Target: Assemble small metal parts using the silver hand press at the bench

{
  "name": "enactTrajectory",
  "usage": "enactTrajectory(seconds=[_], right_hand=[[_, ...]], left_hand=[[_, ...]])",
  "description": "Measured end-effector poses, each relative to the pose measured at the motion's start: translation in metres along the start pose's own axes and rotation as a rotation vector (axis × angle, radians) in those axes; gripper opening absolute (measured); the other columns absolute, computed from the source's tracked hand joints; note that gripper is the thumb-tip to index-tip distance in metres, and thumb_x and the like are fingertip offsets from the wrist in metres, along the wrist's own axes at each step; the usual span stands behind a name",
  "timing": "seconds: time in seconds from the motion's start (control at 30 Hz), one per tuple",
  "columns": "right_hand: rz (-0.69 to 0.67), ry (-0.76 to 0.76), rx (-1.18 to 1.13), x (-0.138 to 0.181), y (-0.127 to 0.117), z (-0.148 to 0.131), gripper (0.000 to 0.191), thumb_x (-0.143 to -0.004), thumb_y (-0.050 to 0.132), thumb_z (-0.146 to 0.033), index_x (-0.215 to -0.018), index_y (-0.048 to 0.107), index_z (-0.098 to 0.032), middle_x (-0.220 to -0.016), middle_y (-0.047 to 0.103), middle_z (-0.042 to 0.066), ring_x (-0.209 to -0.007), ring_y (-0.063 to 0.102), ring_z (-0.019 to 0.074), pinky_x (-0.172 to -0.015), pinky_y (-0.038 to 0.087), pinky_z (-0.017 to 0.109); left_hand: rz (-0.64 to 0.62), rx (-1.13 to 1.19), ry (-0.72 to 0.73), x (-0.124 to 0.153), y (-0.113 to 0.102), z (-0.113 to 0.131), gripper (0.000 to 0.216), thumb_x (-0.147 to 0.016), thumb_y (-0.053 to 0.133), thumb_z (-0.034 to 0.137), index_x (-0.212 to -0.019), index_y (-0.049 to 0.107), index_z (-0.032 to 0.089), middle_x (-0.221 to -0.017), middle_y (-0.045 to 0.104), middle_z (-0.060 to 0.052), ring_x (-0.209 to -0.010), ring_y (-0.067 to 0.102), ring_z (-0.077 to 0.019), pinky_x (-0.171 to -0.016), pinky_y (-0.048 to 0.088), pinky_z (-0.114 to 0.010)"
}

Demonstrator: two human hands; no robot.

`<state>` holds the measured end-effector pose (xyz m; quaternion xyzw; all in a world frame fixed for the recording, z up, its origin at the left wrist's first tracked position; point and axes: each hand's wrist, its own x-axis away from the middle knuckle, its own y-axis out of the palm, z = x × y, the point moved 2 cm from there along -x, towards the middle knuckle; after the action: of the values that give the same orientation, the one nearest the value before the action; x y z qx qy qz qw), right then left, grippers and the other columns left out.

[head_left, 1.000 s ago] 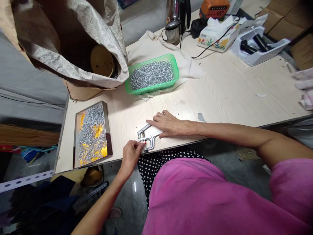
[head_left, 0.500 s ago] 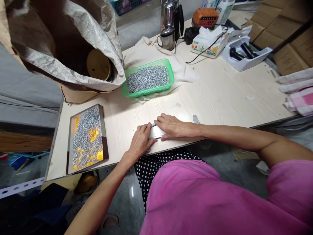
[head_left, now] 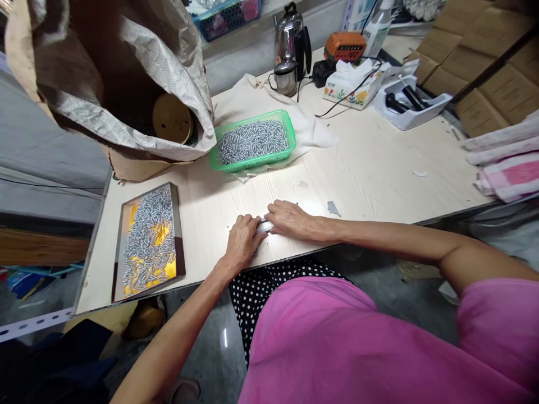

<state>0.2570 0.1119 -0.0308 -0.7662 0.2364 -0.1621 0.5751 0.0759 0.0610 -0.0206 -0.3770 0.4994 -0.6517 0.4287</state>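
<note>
Metal tool [head_left: 264, 226] is lying low over the front edge of the surface [head_left: 379, 179], mostly hidden; only a short silvery stretch is showing between the two hands. Left hand [head_left: 243, 238]: grip is closing around the tool's left part, thumb nearest the body. Right hand [head_left: 290, 220]: grip is closing around its right part, fingers curling over.

Surface is showing pale wood grain. A grey scrap [head_left: 333, 208] is lying just beyond the right wrist. To the left, a shallow box [head_left: 176, 216] is sitting near the corner, holding small silvery pieces [head_left: 147, 230] over a yellow bottom. Farther back, a green basket [head_left: 252, 164] is holding more such pieces, resting partly on a whitish cloth [head_left: 314, 133]. Beside it, a large open sack [head_left: 147, 45] is standing, with a round tan object [head_left: 172, 118] inside.

Along the back, a steel mug [head_left: 286, 82] is standing before a kettle [head_left: 290, 31]. Rightward, an orange battery [head_left: 344, 46], a flowered tissue box [head_left: 347, 92] and a white tray [head_left: 415, 119] are sitting in turn; the tray is holding black objects.

Beyond, cardboard boxes [head_left: 480, 115] are stacking up at the right, and a striped pink towel [head_left: 514, 174] is hanging near the right edge. Below, grey floor [head_left: 214, 320] is catching a light streak.
</note>
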Motion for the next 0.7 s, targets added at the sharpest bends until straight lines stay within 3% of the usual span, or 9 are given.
enactTrajectory(seconds=[0.07, 0.13, 0.3, 0.47, 0.6, 0.7], right_hand=[[0.037, -0.044, 0.006, -0.002, -0.003, 0.011, 0.035, -0.098, 0.070, -0.043, -0.116, 0.068, -0.013, -0.113, 0.066, 0.015, -0.103, 0.053, 0.0279, -0.087, 0.042, 0.039], [0.029, -0.088, -0.021, -0.005, -0.004, 0.022, 0.042, -0.100, 0.065, -0.049, -0.120, 0.068, -0.013, -0.115, 0.066, 0.016, -0.100, 0.053, 0.0274, -0.086, 0.041, 0.039], [0.052, -0.007, -0.069, -0.020, -0.001, 0.040, 0.024, -0.104, 0.058, -0.030, -0.118, 0.070, -0.016, -0.111, 0.068, 0.014, -0.097, 0.054, 0.0253, -0.081, 0.035, 0.036], [0.052, 0.032, -0.065, -0.044, -0.006, 0.045, 0.013, -0.102, 0.060, -0.023, -0.105, 0.071, -0.017, -0.109, 0.070, 0.011, -0.103, 0.052, 0.0254, -0.083, 0.031, 0.036], [0.046, 0.000, -0.008, -0.058, -0.019, 0.023, 0.017, -0.100, 0.060, -0.020, -0.113, 0.071, -0.018, -0.114, 0.068, 0.012, -0.103, 0.050, 0.0266, -0.083, 0.029, 0.037], [0.023, -0.314, 0.019, -0.063, -0.015, -0.020, 0.016, -0.099, 0.065, -0.025, -0.113, 0.074, -0.024, -0.116, 0.066, 0.010, -0.105, 0.047, 0.0269, -0.080, 0.028, 0.037]], left_hand=[[0.055, -0.014, -0.016, 0.006, 0.002, 0.002, 0.041, -0.094, 0.074, 0.032, -0.130, 0.063, 0.015, -0.118, 0.069, -0.014, -0.109, 0.062, -0.0304, -0.096, 0.056, -0.046], [0.125, -0.020, -0.002, 0.017, 0.007, 0.008, 0.046, -0.096, 0.070, 0.030, -0.137, 0.058, 0.015, -0.133, 0.066, -0.018, -0.121, 0.061, -0.0329, -0.105, 0.053, -0.051], [0.200, 0.024, 0.121, 0.049, 0.031, 0.040, 0.051, -0.104, 0.057, 0.034, -0.150, 0.047, 0.014, -0.156, 0.053, -0.023, -0.151, 0.044, -0.0372, -0.121, 0.042, -0.058], [0.134, 0.149, 0.110, 0.054, 0.043, 0.054, 0.055, -0.106, 0.053, 0.041, -0.154, 0.044, 0.017, -0.153, 0.058, -0.020, -0.151, 0.045, -0.0349, -0.126, 0.033, -0.063], [0.138, 0.206, 0.112, 0.051, 0.044, 0.052, 0.059, -0.104, 0.055, 0.047, -0.154, 0.046, 0.015, -0.154, 0.057, -0.022, -0.153, 0.043, -0.0370, -0.126, 0.031, -0.066], [0.131, 0.233, 0.095, 0.052, 0.048, 0.050, 0.061, -0.104, 0.055, 0.051, -0.152, 0.049, 0.015, -0.150, 0.059, -0.023, -0.147, 0.050, -0.0385, -0.122, 0.038, -0.063]])
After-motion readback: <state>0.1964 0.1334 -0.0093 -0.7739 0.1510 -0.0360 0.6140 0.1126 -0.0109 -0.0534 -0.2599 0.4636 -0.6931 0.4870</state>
